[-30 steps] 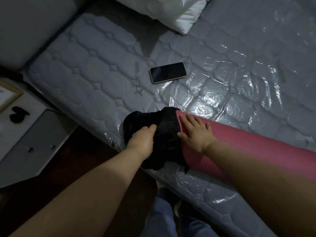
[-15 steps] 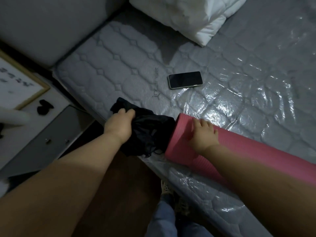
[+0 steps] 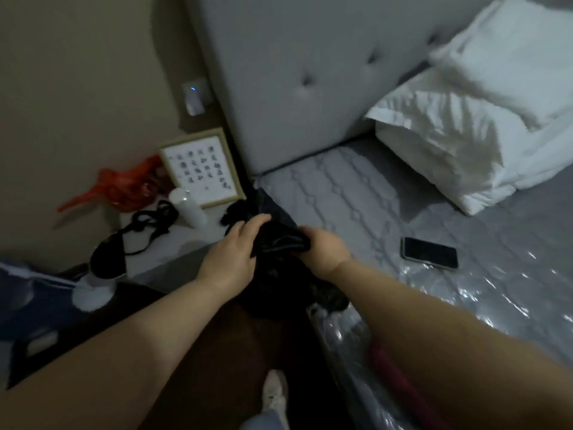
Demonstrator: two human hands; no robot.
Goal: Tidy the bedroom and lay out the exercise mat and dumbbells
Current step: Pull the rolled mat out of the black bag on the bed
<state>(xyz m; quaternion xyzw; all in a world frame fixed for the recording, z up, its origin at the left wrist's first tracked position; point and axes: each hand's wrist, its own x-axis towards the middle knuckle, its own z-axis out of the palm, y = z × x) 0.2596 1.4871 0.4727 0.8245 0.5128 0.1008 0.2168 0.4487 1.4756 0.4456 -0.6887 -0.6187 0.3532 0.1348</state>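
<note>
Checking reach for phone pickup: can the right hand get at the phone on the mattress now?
Probably not yet: the right hand grips the black bag. The path to the phone itself looks free.

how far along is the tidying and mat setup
Early. Nothing looks finished. In hand: left hand and right hand both grip the black cloth at the bed's edge. Left: the pink mat lies unrolled-out on the mattress, the phone is on the bed, the nightstand is cluttered, and no dumbbells show.
</note>
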